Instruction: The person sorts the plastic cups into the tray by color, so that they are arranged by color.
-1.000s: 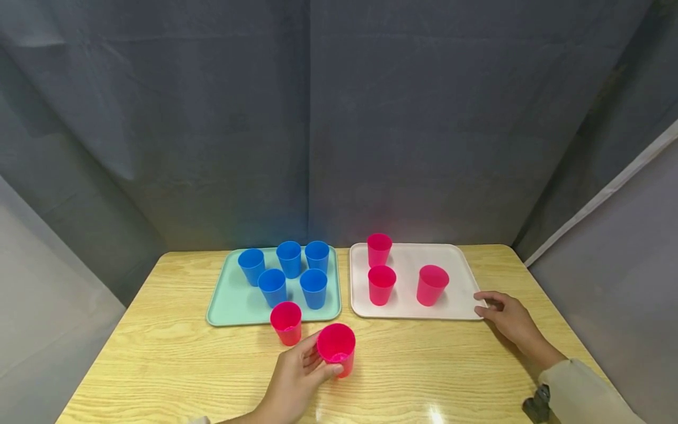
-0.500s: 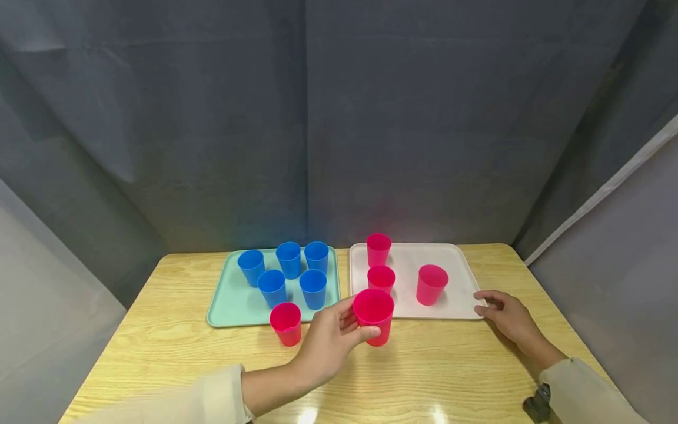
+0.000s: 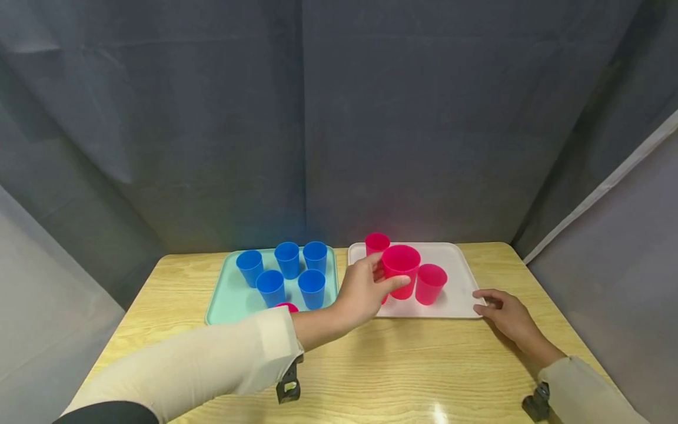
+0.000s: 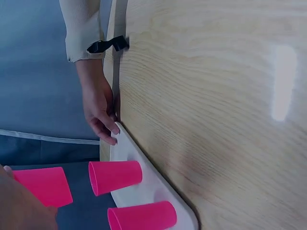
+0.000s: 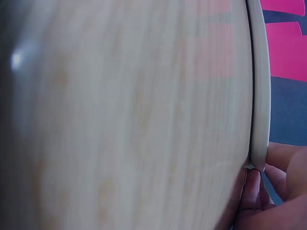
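Note:
My left hand [image 3: 365,291] grips a pink cup [image 3: 401,272] around its side, thumb toward me, and holds it upright over the white tray [image 3: 461,282]. In the head view this cup hides most of another pink cup behind it. Two more pink cups stand on that tray, one at the back left [image 3: 377,242] and one to the right [image 3: 430,284]. My right hand [image 3: 505,318] pinches the tray's near right corner between thumb and fingers, seen closely in the right wrist view. Behind my left sleeve [image 3: 212,353], only the rim of another pink cup [image 3: 288,307] shows.
A mint green tray [image 3: 225,300] on the left bears several upright blue cups [image 3: 271,288]. Both trays lie toward the back of the wooden table [image 3: 413,365]. Grey curtains [image 3: 302,118] hang behind it and along both sides.
My left hand has carried the pink cup rightward and away from me, from the table's front to over the white tray. My right hand stays at the tray's corner.

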The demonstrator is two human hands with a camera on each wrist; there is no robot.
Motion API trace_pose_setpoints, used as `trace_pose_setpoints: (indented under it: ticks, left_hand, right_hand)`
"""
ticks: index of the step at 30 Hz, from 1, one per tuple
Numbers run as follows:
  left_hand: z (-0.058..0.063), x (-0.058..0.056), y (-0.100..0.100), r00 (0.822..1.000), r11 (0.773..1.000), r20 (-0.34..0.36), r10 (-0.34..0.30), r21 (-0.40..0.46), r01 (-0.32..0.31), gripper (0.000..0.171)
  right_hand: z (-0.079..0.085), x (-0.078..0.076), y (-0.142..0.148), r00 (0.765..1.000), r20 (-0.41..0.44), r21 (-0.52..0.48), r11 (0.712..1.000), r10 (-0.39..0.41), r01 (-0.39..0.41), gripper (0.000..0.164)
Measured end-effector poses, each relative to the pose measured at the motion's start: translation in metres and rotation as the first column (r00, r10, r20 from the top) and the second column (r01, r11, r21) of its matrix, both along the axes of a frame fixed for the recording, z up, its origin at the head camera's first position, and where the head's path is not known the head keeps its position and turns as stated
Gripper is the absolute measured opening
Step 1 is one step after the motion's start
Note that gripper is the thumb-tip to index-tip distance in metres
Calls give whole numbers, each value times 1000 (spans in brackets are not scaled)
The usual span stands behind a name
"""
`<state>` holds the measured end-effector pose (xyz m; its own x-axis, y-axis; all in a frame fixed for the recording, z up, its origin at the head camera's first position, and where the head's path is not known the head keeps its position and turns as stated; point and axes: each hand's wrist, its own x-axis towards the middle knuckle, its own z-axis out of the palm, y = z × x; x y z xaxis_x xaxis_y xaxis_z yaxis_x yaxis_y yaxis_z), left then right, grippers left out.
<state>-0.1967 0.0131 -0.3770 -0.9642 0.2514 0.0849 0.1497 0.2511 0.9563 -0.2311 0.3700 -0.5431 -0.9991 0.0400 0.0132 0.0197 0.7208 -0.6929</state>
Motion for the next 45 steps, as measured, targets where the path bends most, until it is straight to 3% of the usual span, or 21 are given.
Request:
trace_pose_setpoints:
  ticks: [6, 14, 22, 26, 30, 36, 42, 45]
  left_hand:
    - [-9, -9, 41, 1000, 1000, -21, -8, -17, 7, 41]
    - [-28, -9, 87, 995, 998, -87, -53, -34, 50, 36]
    - [-55, -7, 126, 990, 994, -131, -51, -101, 37, 41]
    - [-71, -8, 139, 989, 993, -145, -36, -113, 19, 40]
    - [-86, -10, 152, 989, 992, -147, -21, -129, 2, 41]
    - [-99, -13, 169, 984, 986, -177, 24, -160, -52, 43]
    - [-108, -14, 185, 983, 986, -171, 69, -140, -94, 42]
    - [-114, -15, 192, 980, 982, -161, 113, -132, -135, 40]
  right_hand:
    - [2, 4, 2, 1000, -6, -5, 1000, -1, 1, 44]
    - [3, 3, 0, 1000, -13, -31, 999, 16, -17, 46]
    - [1, 2, 1, 1000, -1, -54, 999, -4, 4, 47]
    - [0, 2, 3, 1000, 8, -121, 993, -1, 2, 43]
    - [1, 3, 8, 1000, 12, -252, 967, 25, -21, 47]
    - [3, 2, 15, 998, 34, -441, 897, 43, -24, 55]
    - [3, 3, 17, 998, 50, -494, 869, 26, 2, 62]
    - [2, 3, 19, 999, 32, -556, 831, 38, -14, 69]
